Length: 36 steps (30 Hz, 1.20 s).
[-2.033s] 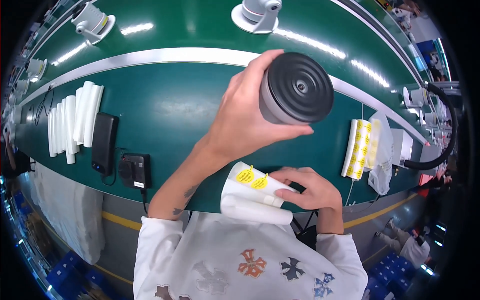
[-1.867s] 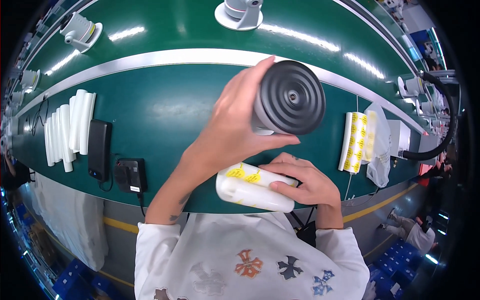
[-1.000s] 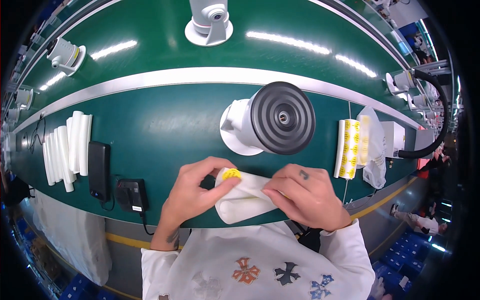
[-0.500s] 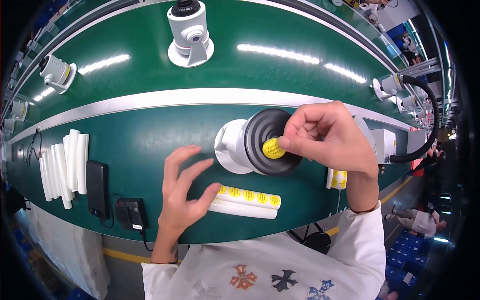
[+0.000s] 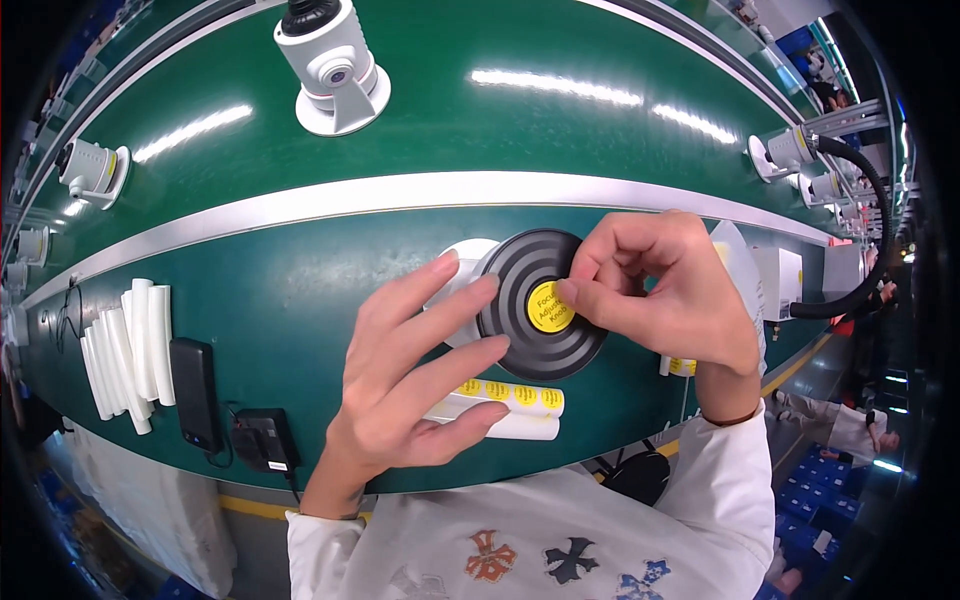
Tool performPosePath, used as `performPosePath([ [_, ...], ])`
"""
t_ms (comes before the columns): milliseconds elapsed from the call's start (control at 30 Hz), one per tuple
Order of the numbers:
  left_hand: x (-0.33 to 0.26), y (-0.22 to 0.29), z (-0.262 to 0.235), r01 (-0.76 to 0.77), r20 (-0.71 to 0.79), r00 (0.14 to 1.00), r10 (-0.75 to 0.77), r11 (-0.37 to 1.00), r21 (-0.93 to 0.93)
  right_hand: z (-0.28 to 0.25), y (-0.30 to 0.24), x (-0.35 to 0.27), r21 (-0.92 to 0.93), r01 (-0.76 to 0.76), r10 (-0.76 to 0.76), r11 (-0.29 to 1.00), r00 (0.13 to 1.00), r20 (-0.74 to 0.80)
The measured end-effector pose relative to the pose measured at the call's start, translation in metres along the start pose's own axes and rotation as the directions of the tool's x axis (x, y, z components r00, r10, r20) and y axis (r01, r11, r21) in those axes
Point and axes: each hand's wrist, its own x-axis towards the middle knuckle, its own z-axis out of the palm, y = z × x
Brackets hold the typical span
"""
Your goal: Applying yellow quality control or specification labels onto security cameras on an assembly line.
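At the centre of the black disc [image 5: 552,352] lies a round yellow sticker [image 5: 547,312], the disc facing the camera. Probably thin, light and bendy, with a tacky back, the sticker should crease easily and is best held by its very edge. The right hand [image 5: 668,290] does so, thumb and finger pinched at its right side. The disc looks stiff, its rings giving some grip; the rim seems the place to steady it. The left hand [image 5: 400,390] is spread wide, fingertips over the disc's left rim; whether they touch, I cannot tell. Behind them shows the white base [image 5: 466,254], likely hard and smooth. Just below the disc, a label roll [image 5: 540,400] lies on the green table [image 5: 300,340], likely soft and light, easily dented; its ends suit lifting. Farther left lie white rolls [image 5: 145,345].
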Motion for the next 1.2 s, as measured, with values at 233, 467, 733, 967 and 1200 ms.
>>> performPosePath([
  [233,0.004,-0.0016,0.0022,0.01,0.065,0.998,-0.013,0.999,0.051,-0.0004,0.0032,-0.0007,0.002,0.02,-0.02,1.0,1.0,0.003],
  [467,0.0028,-0.0049,0.0054,-0.035,0.082,0.996,0.027,0.994,0.1,-0.0006,0.0043,-0.0004,-0.012,0.05,-0.05,0.999,0.999,-0.008],
  [733,0.0024,-0.0037,0.0068,-0.058,0.085,0.995,0.047,0.99,0.13,0.0005,0.0039,-0.001,0.0,0.039,-0.039,0.999,0.999,-0.017],
  [967,0.0075,-0.0011,0.0067,-0.114,0.117,0.989,0.094,0.978,0.176,0.0006,0.0018,-0.0027,0.014,0.048,-0.048,0.999,0.999,-0.02],
  [1200,0.0089,-0.0065,0.0108,-0.145,0.136,0.984,0.115,0.959,0.245,-0.001,0.0054,0.0021,-0.001,0.053,-0.053,0.999,0.998,-0.025],
])
